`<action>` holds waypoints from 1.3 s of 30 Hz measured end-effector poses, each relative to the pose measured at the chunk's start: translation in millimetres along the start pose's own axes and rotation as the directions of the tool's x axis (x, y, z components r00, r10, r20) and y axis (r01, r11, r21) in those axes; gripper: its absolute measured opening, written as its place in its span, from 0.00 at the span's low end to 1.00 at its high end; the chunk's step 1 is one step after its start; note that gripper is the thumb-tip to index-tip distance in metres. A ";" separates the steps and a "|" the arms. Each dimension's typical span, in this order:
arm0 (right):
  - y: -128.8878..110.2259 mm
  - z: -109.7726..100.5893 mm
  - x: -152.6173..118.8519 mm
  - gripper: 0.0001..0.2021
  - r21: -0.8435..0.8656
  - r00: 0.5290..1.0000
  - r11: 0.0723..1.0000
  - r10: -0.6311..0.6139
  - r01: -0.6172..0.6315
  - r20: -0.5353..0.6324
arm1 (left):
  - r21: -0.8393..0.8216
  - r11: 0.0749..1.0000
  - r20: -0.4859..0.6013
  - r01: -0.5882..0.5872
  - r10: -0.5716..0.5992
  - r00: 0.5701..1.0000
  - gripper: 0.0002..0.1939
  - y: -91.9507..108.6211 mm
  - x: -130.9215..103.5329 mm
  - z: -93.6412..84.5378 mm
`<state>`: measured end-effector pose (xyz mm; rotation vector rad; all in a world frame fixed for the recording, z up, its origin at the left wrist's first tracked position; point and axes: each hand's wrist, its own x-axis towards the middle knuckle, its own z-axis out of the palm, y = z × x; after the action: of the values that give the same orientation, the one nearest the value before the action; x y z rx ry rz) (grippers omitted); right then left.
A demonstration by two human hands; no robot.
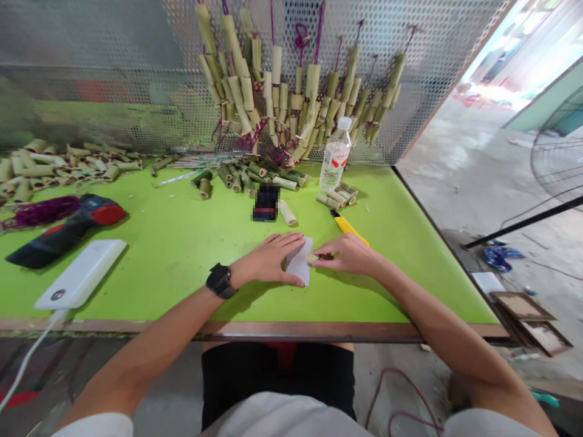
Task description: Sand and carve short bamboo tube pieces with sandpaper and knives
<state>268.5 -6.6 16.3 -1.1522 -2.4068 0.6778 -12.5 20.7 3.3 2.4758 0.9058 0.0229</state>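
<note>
Green tabletop in the head view. On it, white paper partly beneath the left hand, palm down, fingers spread wide, resting without gripping. At the paper's right edge, small pale piece, too small to identify, pinched between thumb and fingers of the right hand. Just beyond, yellow tool; farther back, bamboo tube beside dark phone.

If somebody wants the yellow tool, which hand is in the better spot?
Probably the right hand: the yellow tool lies right beside it. But it seems to pinch a small piece, so it may need to let go first. The left hand is farther away, spread on the white paper.
</note>
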 end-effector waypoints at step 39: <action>2.4 9.9 13.4 0.23 0.825 0.926 0.485 0.361 -0.291 0.115 | 0.009 1.000 0.000 0.006 -0.006 1.000 0.64 -3.1 -0.1 4.4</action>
<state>256.8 2.8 8.7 -1.1265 -1.4017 1.6437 -13.6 20.7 -2.1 2.4814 0.9150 0.0168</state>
